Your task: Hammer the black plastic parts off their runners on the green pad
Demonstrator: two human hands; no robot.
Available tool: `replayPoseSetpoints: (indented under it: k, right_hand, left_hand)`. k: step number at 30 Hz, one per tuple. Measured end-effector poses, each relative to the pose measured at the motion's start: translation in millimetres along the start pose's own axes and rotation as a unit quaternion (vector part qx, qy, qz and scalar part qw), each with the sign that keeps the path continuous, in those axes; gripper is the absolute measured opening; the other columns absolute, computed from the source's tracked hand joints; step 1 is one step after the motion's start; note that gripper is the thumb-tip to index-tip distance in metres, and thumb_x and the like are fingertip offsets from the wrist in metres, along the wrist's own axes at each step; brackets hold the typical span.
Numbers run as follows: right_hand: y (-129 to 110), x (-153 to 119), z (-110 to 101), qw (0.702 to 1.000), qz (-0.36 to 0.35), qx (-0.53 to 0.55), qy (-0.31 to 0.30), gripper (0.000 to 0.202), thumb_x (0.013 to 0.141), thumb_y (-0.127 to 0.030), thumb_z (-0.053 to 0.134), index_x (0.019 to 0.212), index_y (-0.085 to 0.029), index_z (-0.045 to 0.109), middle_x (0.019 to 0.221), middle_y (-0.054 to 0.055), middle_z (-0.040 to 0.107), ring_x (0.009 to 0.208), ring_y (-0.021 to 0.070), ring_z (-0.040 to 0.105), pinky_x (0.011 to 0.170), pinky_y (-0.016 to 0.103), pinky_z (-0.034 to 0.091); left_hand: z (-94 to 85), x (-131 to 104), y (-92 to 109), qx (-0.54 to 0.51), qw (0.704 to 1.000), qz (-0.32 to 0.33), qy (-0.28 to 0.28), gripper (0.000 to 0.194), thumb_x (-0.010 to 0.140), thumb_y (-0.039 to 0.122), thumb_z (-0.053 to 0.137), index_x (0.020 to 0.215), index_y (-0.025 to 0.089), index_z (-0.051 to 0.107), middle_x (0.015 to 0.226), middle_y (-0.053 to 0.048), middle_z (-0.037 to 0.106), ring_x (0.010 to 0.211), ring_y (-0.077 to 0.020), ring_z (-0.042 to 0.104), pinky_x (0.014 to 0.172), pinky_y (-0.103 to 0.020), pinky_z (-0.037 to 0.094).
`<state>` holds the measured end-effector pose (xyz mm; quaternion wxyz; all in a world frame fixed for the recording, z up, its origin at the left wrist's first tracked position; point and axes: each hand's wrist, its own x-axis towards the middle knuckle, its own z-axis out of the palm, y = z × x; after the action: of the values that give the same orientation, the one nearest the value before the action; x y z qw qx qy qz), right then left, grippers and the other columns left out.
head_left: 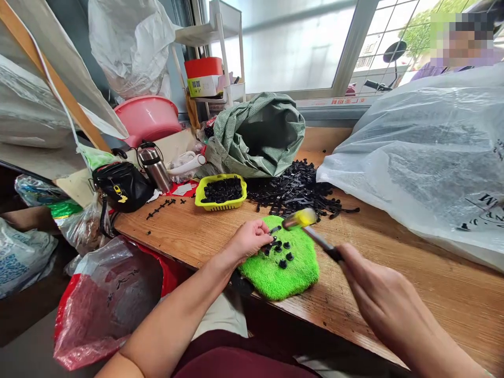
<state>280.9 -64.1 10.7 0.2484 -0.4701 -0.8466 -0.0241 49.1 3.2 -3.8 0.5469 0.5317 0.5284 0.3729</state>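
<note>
A bright green fluffy mat (291,281) lies at the table's front edge, with several small black round parts (283,264) on it. My left hand (254,240) pinches a small dark strip-like part (274,230) over the mat's left side. Wrapped round the dark handle of a hammer (321,239), my right hand (364,273) is to the right of the mat. The hammer's yellow-and-metal head is blurred and raised above the mat's upper right. Behind the mat is a heap of black plastic parts (295,189).
A yellow basket (221,205) of black parts stands behind left, near a green sack (260,136), a steel bottle (155,169) and a black bag (125,185). White plastic sheeting (425,152) covers the right back. A person (464,50) is outside the window.
</note>
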Motion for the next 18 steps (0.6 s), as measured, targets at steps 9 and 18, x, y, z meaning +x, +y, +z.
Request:
replayPoseSetpoints:
  k: [9,18]
  right_hand:
    - [-1.0,-0.4,9.3,0.998,0.028,0.021,-0.047,0.019,0.092,-0.025,0.029,0.079,-0.025,0.042,0.049,-0.002,0.050,0.039,0.0200,0.050,0.041,0.029,0.027]
    - [4.4,-16.8,-1.6,0.987,0.093,0.129,0.017,0.036,0.098,-0.043,0.026,0.085,-0.023,0.052,0.054,0.000,0.056,0.046,0.0177,0.055,0.044,0.025,0.043]
  left_hand:
    - [1.0,2.9,-2.9,0.019,1.000,0.001,0.012,0.019,0.072,0.004,0.059,0.065,0.016,0.046,0.039,0.012,0.039,0.032,-0.0023,0.028,0.033,-0.014,0.019]
    - [-6.4,2.4,3.9,-0.162,0.985,-0.054,0.014,0.022,0.071,0.005,0.071,0.076,0.012,0.050,0.057,-0.002,0.064,0.044,-0.0064,0.057,0.040,-0.012,0.042]
